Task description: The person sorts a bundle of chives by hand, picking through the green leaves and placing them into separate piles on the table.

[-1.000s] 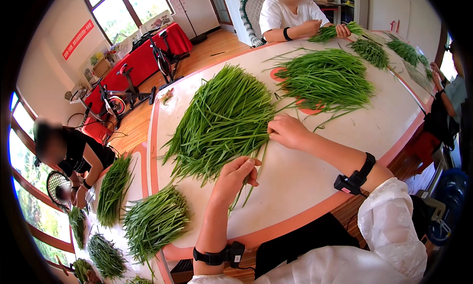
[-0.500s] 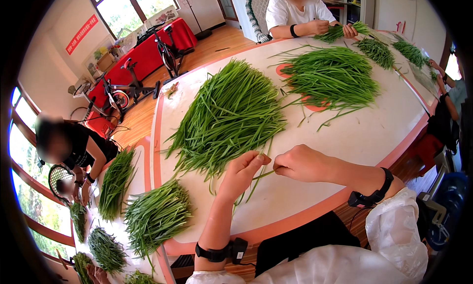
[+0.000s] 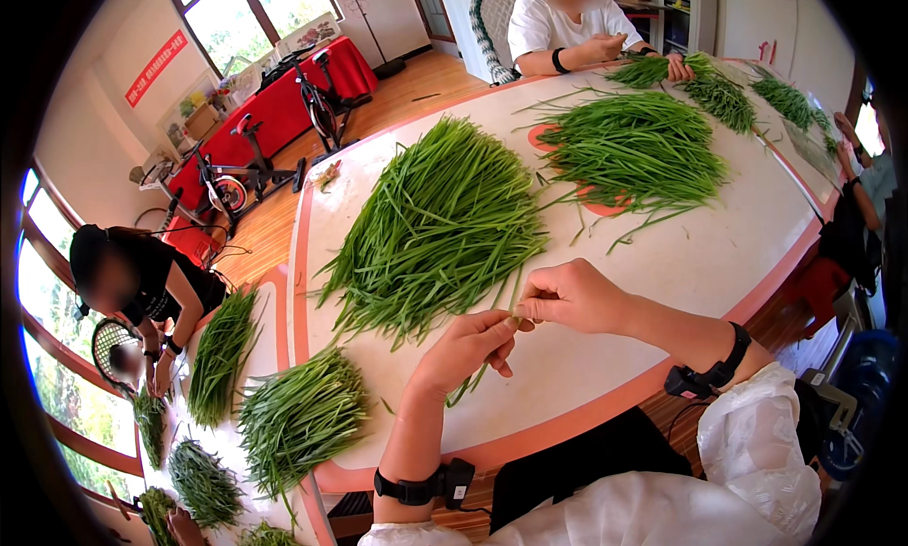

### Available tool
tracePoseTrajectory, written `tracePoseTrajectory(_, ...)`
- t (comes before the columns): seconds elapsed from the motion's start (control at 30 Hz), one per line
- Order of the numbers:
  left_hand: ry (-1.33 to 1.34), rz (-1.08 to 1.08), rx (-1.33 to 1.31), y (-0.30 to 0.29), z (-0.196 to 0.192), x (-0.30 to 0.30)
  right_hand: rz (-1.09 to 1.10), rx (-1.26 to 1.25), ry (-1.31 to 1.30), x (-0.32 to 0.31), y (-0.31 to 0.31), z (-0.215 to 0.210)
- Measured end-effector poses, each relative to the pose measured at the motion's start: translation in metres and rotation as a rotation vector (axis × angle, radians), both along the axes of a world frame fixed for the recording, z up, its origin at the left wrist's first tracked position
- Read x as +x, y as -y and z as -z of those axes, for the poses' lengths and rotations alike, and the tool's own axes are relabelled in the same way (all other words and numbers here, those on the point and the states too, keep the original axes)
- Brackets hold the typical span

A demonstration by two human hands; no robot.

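Note:
My left hand is closed in a pinch around a few long, thin green chives, whose ends hang below it over the table. Fingertip to fingertip with it, my right hand pinches at the upper end of the chives. Whatever sits right between the fingertips is too small to make out. Just beyond my hands lies a large heap of chives on the white table with its orange border. To my left rests a smaller bundle of chives.
Another chive pile lies at the far right. Across the table a person in a white shirt handles chives. At left, a person in black bends over more bundles. Exercise bikes stand beside a red-covered table.
My left hand has dropped slightly and its fingers have spread a little below the pinch. My right hand has moved up and left to meet it. The person opposite has raised one hand off the chives.

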State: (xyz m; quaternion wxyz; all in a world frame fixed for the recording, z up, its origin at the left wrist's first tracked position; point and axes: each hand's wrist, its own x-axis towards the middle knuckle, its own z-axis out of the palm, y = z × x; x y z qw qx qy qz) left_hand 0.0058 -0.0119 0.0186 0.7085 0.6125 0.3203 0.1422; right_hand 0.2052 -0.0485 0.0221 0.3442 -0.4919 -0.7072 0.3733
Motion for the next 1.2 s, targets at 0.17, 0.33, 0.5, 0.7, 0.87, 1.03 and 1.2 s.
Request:
tracePoseTrajectory(0.17,0.055,-0.075,-0.059,-0.008,0.017,0.001,0.112,-0.188,-0.099,0.01,-0.023,0.004)
tracePoseTrajectory(0.33,0.073,-0.149,-0.001,-0.006,0.013,0.003,0.254,0.131,0.317,0.042,-0.064,0.033)
tracePoseTrajectory(0.5,0.1,-0.151,0.018,-0.009,0.018,0.004,0.208,0.247,0.45,0.04,-0.073,0.046)
tracePoseTrajectory(0.7,0.093,-0.182,0.004,-0.009,0.018,0.0,0.196,0.289,0.376,0.037,-0.059,0.03)
tracePoseTrajectory(0.87,0.09,-0.159,0.006,-0.011,0.02,0.003,0.202,0.166,0.448,0.04,-0.04,0.021)
tracePoseTrajectory(1.03,0.153,-0.3,0.01,-0.01,0.018,-0.003,0.101,0.391,0.486,0.028,-0.02,0.019)
tracePoseTrajectory(1.2,0.218,-0.286,0.121,-0.01,0.023,0.003,-0.087,0.345,0.376,0.0,0.013,0.012)
